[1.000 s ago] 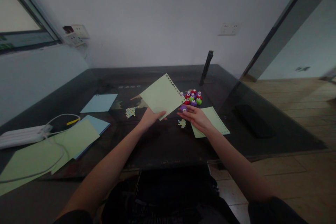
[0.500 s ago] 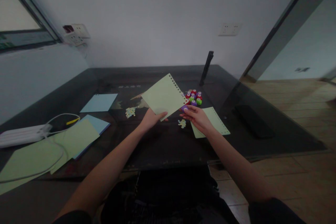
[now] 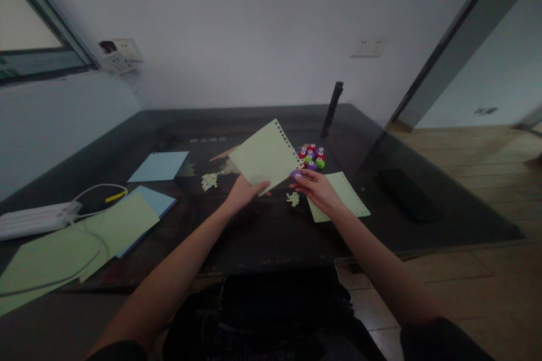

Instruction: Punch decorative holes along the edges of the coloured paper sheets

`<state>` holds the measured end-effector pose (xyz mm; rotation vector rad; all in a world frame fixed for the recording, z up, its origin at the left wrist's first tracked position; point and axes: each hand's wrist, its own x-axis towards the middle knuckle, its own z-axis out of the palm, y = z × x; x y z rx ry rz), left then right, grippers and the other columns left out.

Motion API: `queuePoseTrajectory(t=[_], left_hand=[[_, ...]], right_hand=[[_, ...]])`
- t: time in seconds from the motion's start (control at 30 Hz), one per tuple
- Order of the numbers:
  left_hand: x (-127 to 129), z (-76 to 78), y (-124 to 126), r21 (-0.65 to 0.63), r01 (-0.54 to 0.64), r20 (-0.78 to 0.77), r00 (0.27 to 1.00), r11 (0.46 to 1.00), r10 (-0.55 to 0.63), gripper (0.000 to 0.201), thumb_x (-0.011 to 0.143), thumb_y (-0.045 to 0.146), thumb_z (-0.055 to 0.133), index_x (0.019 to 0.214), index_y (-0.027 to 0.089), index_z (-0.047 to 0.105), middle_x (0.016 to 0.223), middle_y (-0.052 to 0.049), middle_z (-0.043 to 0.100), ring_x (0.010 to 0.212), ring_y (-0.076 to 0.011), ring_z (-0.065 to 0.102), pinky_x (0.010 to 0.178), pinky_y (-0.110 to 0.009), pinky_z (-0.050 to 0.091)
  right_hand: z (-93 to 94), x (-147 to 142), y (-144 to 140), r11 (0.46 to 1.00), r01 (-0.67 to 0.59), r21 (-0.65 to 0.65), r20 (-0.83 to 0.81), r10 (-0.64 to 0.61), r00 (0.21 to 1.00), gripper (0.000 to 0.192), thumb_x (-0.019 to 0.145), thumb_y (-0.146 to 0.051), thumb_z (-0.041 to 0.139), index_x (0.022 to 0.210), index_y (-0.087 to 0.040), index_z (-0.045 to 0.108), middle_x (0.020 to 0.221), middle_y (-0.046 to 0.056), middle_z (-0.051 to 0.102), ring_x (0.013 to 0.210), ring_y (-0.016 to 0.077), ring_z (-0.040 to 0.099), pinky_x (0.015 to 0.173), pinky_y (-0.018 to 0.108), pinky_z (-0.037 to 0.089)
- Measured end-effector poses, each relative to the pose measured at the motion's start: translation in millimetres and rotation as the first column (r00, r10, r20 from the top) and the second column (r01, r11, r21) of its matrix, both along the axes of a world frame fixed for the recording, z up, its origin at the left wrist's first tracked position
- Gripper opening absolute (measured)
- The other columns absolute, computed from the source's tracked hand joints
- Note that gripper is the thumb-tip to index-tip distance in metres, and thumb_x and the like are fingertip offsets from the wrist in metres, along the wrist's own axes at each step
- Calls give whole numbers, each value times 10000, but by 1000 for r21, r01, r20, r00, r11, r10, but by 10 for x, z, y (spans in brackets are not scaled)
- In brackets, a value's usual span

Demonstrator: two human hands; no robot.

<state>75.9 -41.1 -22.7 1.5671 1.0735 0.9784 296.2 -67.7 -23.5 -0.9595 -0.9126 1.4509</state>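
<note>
Above the black tabletop (image 3: pixel 262 240), we have the hole-edged light green paper sheet (image 3: pixel 266 155), its lower corner pinched by our left hand (image 3: pixel 244 193); it should be light, limp and easily creased, best held by a plain edge. Near its right corner, our right hand (image 3: pixel 319 190) grips the purple mini paper punch (image 3: pixel 295 175), likely hard, smooth plastic, best taken by its sides

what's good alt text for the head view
A left hand holds a pale green sheet with holes along one edge, and the right hand grips a small purple object near its corner. Around them on a dark table lie similar colourful objects, pale bits and other sheets.
</note>
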Motion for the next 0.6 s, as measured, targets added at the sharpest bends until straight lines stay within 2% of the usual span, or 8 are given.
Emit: queuePoseTrajectory(t=[0.2,0.4,0.6], left_hand=[[-3,-69,20,30,-15,-40,999,999,16,446,710,326,697,1069,77,606,859,-132,724,675,-211,685,670,-347,558],[20,-39,-23,44,-7,-94,996,999,11,376,727,333,673,993,71,626,727,-105,724,665,-223,685,691,-352,547],[11,-40,-22,114,-7,-144,989,994,24,341,732,347,665,949,85,651,689,-89,725,747,-246,690,717,-342,538]], right_hand=[[-6,-11,7,999,48,-21,-19,-48,999,326,611,-228,797,871,-169,610,907,45,661,681,128,652,618,253,524],[4,-42,-8,998,57,-22,-49,-58,997,358,555,-220,824,813,-166,582,808,10,644,661,114,638,634,243,512],[6,-61,-12,999,39,3,-35,-39,999,340,540,-238,832,756,-167,580,758,-2,640,626,92,613,635,231,512]])
